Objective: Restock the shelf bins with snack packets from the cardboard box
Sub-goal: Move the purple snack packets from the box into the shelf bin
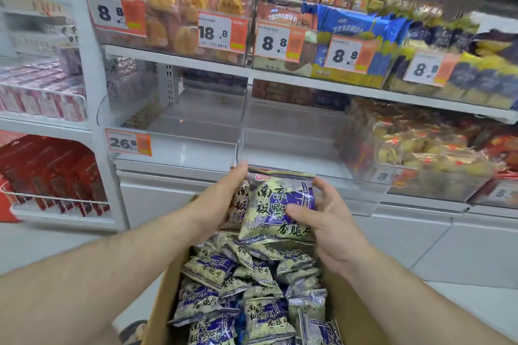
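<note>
Both hands hold a small stack of packets just above the far end of the box, which sits open below them and is full of the same purple-and-cream snacks. The left hand cups the stack's left side, fingers curled behind it and thumb at the top edge; the right hand grips the right side, thumb pressed on the front packet and fingers curled round its edge. At least two packets show in the stack; how many more lie behind, I cannot tell. The step in hand looks like the carry from box to shelf. Just beyond the stack stand two clear bins that appear bare, with a 26.8 price tag left of them. The next move likely calls for lifting the stack over a bin's front lip and setting it down inside, keeping both grips firm so the slick packets do not slide apart.
</note>
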A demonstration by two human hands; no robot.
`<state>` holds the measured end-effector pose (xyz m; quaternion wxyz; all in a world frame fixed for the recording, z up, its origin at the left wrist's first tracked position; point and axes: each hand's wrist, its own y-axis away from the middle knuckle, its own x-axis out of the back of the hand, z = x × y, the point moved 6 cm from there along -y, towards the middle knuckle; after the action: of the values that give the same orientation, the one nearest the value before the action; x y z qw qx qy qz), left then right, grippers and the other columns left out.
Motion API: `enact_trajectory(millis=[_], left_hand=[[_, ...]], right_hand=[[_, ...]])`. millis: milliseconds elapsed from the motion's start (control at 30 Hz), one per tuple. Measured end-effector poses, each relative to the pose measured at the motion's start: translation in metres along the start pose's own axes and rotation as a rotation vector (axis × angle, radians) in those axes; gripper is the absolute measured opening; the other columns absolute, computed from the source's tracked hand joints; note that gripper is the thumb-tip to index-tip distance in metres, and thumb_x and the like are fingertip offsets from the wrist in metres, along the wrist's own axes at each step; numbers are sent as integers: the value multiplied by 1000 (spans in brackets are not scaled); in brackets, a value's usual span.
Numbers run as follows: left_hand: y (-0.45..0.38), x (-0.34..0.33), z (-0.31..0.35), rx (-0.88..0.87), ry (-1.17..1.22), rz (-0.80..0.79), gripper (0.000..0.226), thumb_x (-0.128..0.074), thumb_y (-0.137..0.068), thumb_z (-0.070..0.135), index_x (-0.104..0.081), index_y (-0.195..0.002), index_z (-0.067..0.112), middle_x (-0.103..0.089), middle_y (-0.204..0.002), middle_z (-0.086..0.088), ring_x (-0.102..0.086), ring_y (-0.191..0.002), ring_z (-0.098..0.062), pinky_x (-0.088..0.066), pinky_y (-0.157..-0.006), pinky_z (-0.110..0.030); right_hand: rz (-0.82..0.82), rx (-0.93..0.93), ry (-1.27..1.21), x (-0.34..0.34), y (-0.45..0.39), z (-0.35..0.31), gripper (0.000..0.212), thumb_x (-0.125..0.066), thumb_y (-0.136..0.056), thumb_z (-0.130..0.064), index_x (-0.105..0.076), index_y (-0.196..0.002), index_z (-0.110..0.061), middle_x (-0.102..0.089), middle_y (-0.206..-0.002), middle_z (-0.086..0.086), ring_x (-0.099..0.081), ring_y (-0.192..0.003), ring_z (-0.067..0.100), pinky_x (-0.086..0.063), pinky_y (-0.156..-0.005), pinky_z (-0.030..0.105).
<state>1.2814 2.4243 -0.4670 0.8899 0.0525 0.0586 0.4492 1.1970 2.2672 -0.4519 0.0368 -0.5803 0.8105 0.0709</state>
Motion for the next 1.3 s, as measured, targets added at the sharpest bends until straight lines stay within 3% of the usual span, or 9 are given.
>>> enact_trajectory(millis=[67,267,467,667,800,933,1067,1133,1300], left_hand=[[0,-9,6,-61,-68,-87,93,-58,-54,91,-48,-130,37,-54,-136,-8,-48,-129,-31,-31,-111,-55],[-14,-10,49,-253,-130,-42,57,-85,-68,6,-51,-111,20,-75,-93,6,-72,-89,-13,-57,-74,-24],[-29,-11,88,-349,-115,-110,68,-83,-62,4,-49,-118,21,-73,-107,0,-71,-97,-17,-59,-78,-31],[-48,-7,91,-377,-91,-222,64,-80,-74,19,-45,-124,38,-69,-115,8,-67,-104,-8,-55,-80,-25],[-71,34,93,-485,-188,143,50,-55,-69,63,-44,-117,54,-51,-121,11,-58,-105,-7,-52,-85,-33],[-86,75,74,-476,-353,622,46,-63,-77,48,-46,-116,30,-50,-112,6,-53,-86,-4,-46,-80,-28],[-110,68,39,-225,-596,554,46,-70,-77,41,-47,-116,31,-56,-112,14,-60,-93,-14,-48,-82,-34],[-115,64,33,-195,-673,549,40,-64,-79,33,-54,-117,32,-60,-114,15,-60,-93,-13,-44,-79,-28],[-110,62,41,-186,-738,577,39,-56,-80,13,-62,-116,28,-64,-113,12,-57,-94,-20,-35,-71,-24]], right_hand=[[-2,55,30,-4,-7,-7,82,-73,-75,9,-34,-141,-20,-65,-112,-2,-68,-91,9,-54,-75,24],[-20,131,133,-8,-35,-31,87,-87,-54,-12,-44,-129,-22,-64,-120,10,-68,-100,24,-55,-81,35],[-329,87,200,-19,-59,-60,67,-78,-68,-29,-57,-127,-5,-69,-119,14,-65,-111,32,-51,-97,41],[-320,-55,98,-18,-81,-61,46,-71,-70,-16,-68,-115,-5,-70,-113,18,-69,-101,34,-55,-89,42],[-172,-294,-89,-5,-105,-54,40,-71,-62,-37,-75,-95,-14,-72,-103,11,-67,-84,30,-49,-74,35],[-87,-349,-34,5,-142,-57,35,-71,-65,-35,-73,-92,-14,-72,-99,10,-66,-81,30,-45,-75,34],[-14,-407,111,3,-188,-50,13,-69,-79,-25,-73,-83,-13,-75,-94,9,-70,-82,27,-52,-83,34],[2,-382,206,-2,-221,-41,24,-77,-75,-24,-73,-93,-10,-75,-101,11,-70,-95,29,-51,-96,42],[59,-244,421,31,-357,13,105,-96,-7,-45,-72,-105,-15,-72,-110,4,-65,-107,28,-46,-102,46]])
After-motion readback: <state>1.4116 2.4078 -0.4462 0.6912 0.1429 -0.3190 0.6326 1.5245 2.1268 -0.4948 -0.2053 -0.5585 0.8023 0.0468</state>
